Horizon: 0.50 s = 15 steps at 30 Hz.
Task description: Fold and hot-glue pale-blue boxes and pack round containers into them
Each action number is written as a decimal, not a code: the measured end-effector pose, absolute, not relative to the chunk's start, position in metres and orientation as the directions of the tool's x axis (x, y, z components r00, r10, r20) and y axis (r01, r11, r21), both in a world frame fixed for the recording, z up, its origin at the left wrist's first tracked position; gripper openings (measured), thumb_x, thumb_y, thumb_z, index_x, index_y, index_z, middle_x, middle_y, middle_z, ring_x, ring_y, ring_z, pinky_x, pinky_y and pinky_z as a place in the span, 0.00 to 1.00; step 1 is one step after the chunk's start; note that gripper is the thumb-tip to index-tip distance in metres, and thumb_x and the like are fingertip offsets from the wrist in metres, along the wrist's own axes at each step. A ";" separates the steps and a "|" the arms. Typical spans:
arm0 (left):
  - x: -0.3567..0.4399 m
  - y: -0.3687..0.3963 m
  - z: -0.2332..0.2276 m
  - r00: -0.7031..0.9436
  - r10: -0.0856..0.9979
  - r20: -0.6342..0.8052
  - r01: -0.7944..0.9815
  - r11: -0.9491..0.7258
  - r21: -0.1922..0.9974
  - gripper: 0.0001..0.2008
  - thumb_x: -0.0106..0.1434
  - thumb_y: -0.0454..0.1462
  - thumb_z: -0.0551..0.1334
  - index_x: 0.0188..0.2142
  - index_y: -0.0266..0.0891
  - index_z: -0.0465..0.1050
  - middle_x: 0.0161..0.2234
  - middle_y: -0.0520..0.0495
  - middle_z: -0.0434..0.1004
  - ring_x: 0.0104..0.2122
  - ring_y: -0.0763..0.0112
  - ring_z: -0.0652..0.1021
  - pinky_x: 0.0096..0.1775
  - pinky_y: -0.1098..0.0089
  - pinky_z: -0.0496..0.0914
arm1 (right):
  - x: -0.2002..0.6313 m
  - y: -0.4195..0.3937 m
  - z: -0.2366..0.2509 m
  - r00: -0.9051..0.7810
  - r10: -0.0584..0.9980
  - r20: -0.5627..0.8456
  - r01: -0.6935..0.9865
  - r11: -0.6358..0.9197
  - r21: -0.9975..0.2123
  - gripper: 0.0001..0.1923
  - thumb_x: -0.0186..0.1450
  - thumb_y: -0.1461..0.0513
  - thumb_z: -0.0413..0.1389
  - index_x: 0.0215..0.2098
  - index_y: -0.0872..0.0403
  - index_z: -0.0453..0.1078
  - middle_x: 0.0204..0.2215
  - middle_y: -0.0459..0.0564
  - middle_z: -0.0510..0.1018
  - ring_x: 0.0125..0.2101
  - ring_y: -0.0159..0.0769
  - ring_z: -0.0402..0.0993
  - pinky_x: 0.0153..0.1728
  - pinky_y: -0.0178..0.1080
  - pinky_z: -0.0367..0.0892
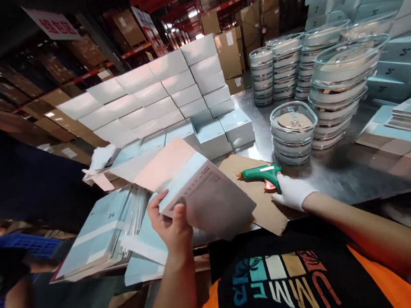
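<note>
Two hands work in the head view: the left hand [171,228], at seven o'clock, pinches a flat carton blank [198,193] between thumb and fingers; the gloved right hand [292,191], at four o'clock, wraps the green glue gun [262,173] lying on cardboard [265,211].

A white glove covers the right hand [292,191]; the left hand [172,227] is bare, above a black-and-orange lettered shirt.

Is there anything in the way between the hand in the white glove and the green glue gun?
No, nothing visible. The right hand in its white glove already touches the green plastic glue gun with the orange trigger, which lies on the brown cardboard sheet. The bare left hand holds a flat, pale blue-and-white unfolded carton off to the side.
</note>
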<state>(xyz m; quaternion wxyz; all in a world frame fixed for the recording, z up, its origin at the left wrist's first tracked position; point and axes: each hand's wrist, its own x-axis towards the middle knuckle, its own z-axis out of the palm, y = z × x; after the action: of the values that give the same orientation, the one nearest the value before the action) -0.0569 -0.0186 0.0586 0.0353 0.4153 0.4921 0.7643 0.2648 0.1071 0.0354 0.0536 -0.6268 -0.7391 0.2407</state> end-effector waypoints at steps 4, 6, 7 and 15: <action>-0.051 -0.022 0.062 -0.679 0.458 0.573 0.314 -0.525 0.791 0.34 0.59 0.64 0.71 0.49 0.40 0.73 0.37 0.50 0.73 0.33 0.70 0.73 0.34 0.72 0.67 | 0.267 0.105 0.021 -0.139 0.962 -0.234 0.834 -0.014 -0.552 0.36 0.60 0.64 0.61 0.66 0.65 0.67 0.44 0.68 0.85 0.39 0.56 0.85 0.41 0.49 0.76; -0.049 -0.023 0.062 -0.686 0.479 0.547 0.270 -0.531 0.803 0.35 0.59 0.65 0.69 0.49 0.40 0.72 0.35 0.51 0.73 0.29 0.72 0.72 0.30 0.73 0.66 | 0.271 0.104 0.024 -0.133 0.961 -0.242 0.778 -0.050 -0.626 0.30 0.60 0.65 0.57 0.61 0.61 0.71 0.35 0.58 0.85 0.32 0.48 0.83 0.34 0.44 0.77; -0.050 -0.023 0.062 -0.686 0.495 0.533 0.250 -0.528 0.812 0.35 0.59 0.65 0.69 0.49 0.40 0.72 0.34 0.52 0.73 0.28 0.72 0.71 0.29 0.73 0.65 | 0.273 0.102 0.026 -0.133 0.966 -0.221 0.746 -0.049 -0.664 0.29 0.61 0.64 0.56 0.61 0.60 0.72 0.35 0.55 0.85 0.32 0.46 0.83 0.34 0.43 0.78; -0.040 -0.007 0.066 -0.598 0.648 0.471 0.185 -0.460 0.868 0.31 0.58 0.59 0.74 0.50 0.41 0.74 0.34 0.52 0.75 0.29 0.71 0.74 0.32 0.72 0.69 | 0.279 0.066 0.068 0.071 0.832 0.550 0.529 0.436 -0.728 0.25 0.61 0.50 0.62 0.54 0.50 0.76 0.46 0.54 0.84 0.47 0.51 0.83 0.53 0.50 0.79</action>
<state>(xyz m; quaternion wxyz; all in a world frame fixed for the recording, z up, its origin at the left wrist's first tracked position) -0.0403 -0.0071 0.0662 0.1555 0.4205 0.4956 0.7439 0.2790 0.0656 0.0676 0.5239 -0.5109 -0.6661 0.1444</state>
